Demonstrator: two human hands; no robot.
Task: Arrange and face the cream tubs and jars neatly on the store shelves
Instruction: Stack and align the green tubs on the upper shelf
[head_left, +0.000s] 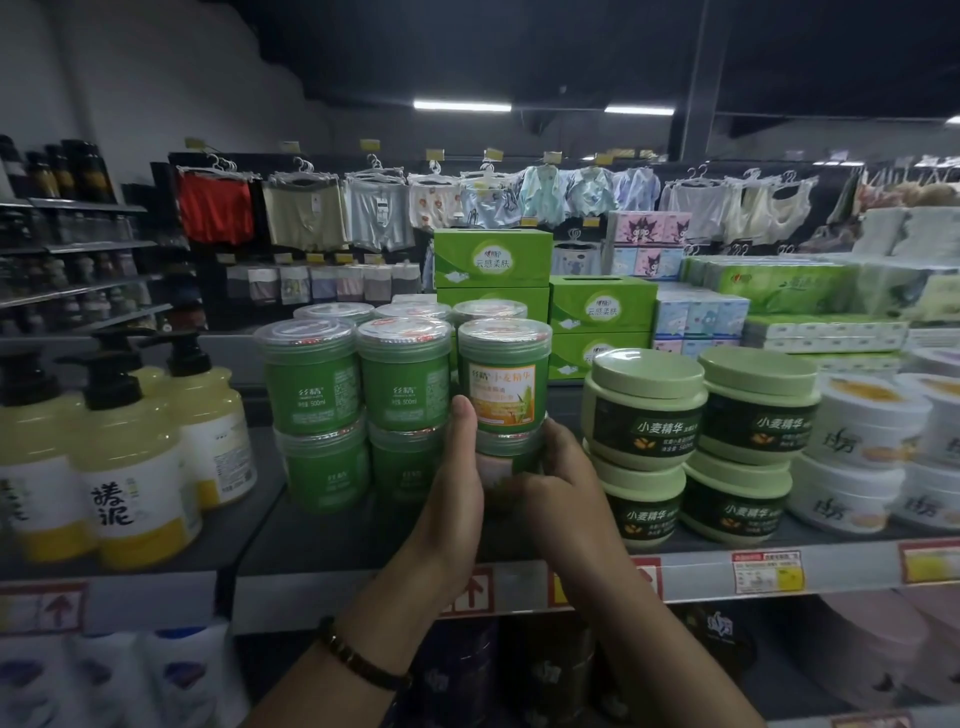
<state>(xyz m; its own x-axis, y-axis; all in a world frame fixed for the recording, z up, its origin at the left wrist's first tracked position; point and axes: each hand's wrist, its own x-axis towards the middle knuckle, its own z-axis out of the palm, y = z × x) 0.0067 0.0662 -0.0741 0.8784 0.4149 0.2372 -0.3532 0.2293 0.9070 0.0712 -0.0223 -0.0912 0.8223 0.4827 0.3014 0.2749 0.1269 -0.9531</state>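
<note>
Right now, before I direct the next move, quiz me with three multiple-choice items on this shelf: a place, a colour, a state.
1. The yellow plastic pump bottles with black heads stand where, relative to the green clear-lidded plastic jars? A left; B right; C behind.
2. The lids of the squat dark-labelled tubs are: A red; B pale green; C black.
3. The left grip and right grip are: A idle; B pressing a pump; C holding the rightmost green jar stack.
Answers: A, the bottles sit at the shelf's left end; B, pale green lids show on top; C, both close on that stack.
</note>
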